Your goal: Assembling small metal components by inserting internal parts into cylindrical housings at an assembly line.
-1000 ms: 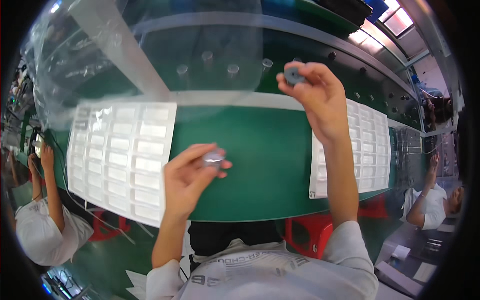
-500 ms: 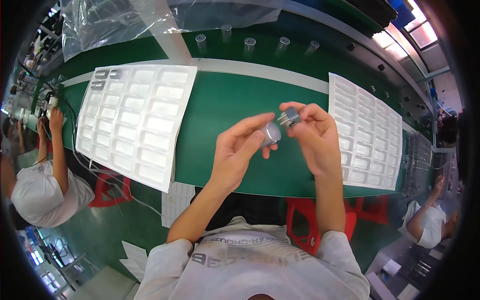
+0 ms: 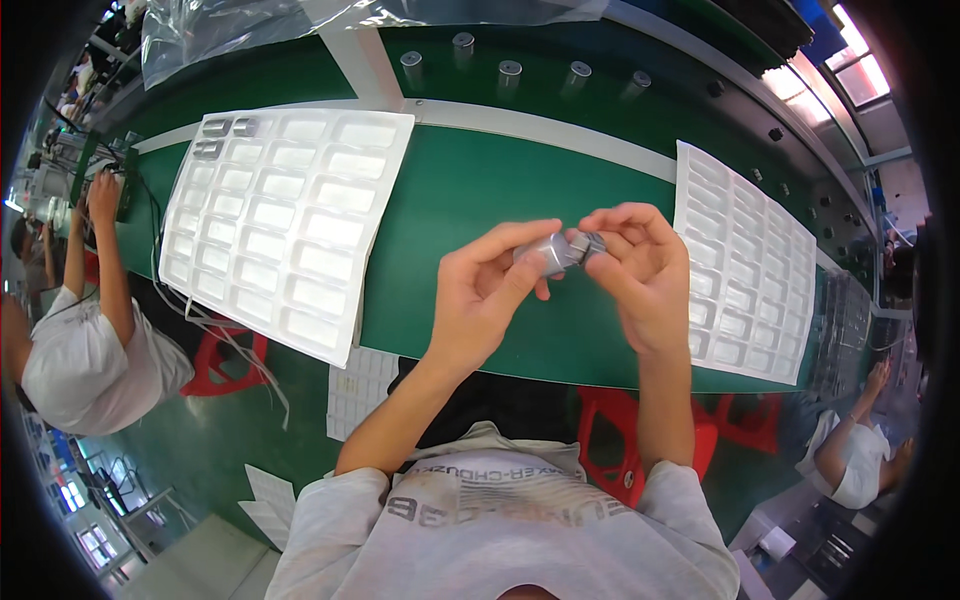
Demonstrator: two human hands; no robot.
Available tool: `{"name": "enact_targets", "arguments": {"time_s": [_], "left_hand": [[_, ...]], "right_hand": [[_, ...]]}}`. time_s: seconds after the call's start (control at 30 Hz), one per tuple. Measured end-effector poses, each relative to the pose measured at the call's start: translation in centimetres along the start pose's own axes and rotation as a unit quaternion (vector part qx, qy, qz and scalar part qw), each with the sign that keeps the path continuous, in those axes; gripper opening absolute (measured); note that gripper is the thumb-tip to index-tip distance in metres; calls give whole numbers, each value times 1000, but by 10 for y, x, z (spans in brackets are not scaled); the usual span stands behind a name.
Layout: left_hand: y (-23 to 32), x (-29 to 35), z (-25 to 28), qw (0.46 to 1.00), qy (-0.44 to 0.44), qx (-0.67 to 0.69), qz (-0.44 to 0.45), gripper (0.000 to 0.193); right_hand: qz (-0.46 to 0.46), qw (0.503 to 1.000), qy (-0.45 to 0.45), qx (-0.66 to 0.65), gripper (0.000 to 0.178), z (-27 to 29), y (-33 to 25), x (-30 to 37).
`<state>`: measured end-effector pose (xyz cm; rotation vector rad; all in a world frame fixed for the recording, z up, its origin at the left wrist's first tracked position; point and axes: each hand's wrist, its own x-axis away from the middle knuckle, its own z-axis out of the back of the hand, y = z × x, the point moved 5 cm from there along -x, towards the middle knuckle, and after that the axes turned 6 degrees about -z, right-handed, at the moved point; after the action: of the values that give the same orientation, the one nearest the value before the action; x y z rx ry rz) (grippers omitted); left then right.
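Observation:
A smooth silver-grey cylinder [image 3: 545, 254] is gripped between the thumb and fingers of my left hand [image 3: 472, 295], lying on its side over the green table. My right hand [image 3: 650, 285] pinches a small dark grey block with metal prongs [image 3: 588, 246], fingertips closed round it. The prongs point left at the cylinder's end, and the two pieces meet or almost meet; whether the prongs have entered it cannot be made out. Left of my hands lies a white compartment tray [image 3: 318, 236] with three metal cylinders [image 3: 216, 128] in its far left pockets.
Another white compartment tray [image 3: 745, 262] lies to the right. Several grey cylinders [image 3: 510, 72] stand on the green strip beyond the pale rail [image 3: 540, 137]. Clear plastic sheeting [image 3: 250, 40] hangs over the far left. One person [image 3: 95, 360] works at left, another [image 3: 850, 450] at right.
My two hands have come closer together, bringing the pronged block up to the cylinder's end. The cylinder has tipped more onto its side. The view has shifted slightly.

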<state>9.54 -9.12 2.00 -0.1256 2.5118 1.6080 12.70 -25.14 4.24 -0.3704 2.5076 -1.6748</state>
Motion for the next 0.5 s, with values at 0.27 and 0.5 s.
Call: {"name": "enact_targets", "arguments": {"time_s": [0.27, 0.5], "left_hand": [[-1, 3, 1, 1000, -10, 27, -5, 32], [-4, 7, 8, 996, 28, 64, 57, 30]], "right_hand": [[-111, 992, -32, 45, 34, 3, 4, 6], [97, 977, 0, 189, 35, 1, -21, 6]]}}
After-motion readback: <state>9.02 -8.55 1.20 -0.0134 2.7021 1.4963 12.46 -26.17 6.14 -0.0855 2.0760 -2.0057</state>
